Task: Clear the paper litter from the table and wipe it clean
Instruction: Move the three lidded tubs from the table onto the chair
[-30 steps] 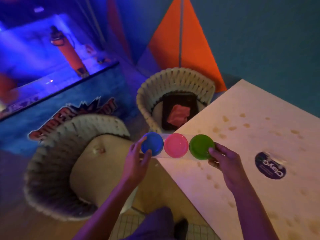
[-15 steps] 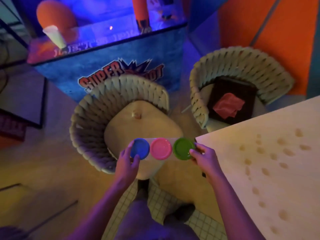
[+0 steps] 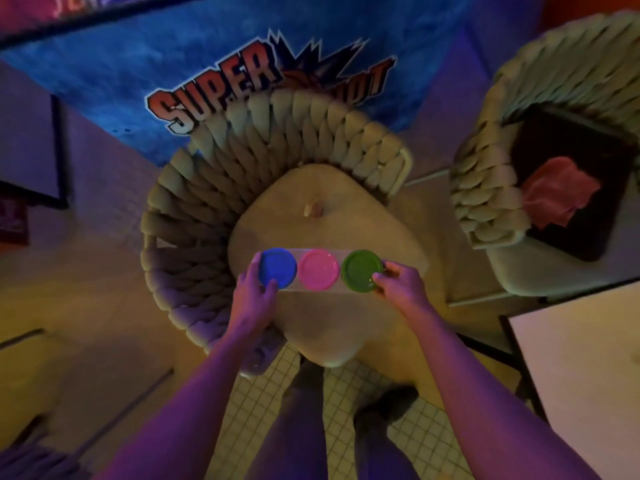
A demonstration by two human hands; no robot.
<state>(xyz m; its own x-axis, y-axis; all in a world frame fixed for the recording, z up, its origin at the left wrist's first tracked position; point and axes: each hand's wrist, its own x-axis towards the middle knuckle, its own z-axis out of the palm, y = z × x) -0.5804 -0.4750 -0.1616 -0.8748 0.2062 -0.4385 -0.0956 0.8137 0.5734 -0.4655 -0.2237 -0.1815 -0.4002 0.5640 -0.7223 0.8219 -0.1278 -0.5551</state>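
We see both forearms bare to the lower frame edge, no sleeves, and the left hand (image 3: 254,296) and right hand (image 3: 401,289) without gloves, rings or watch. Legs are in dark trousers (image 3: 294,427); footwear is too dim to make out.

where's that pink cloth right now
The pink cloth lies at the head view's upper right, on a dark tray on the seat of the right-hand woven chair, beyond the table.
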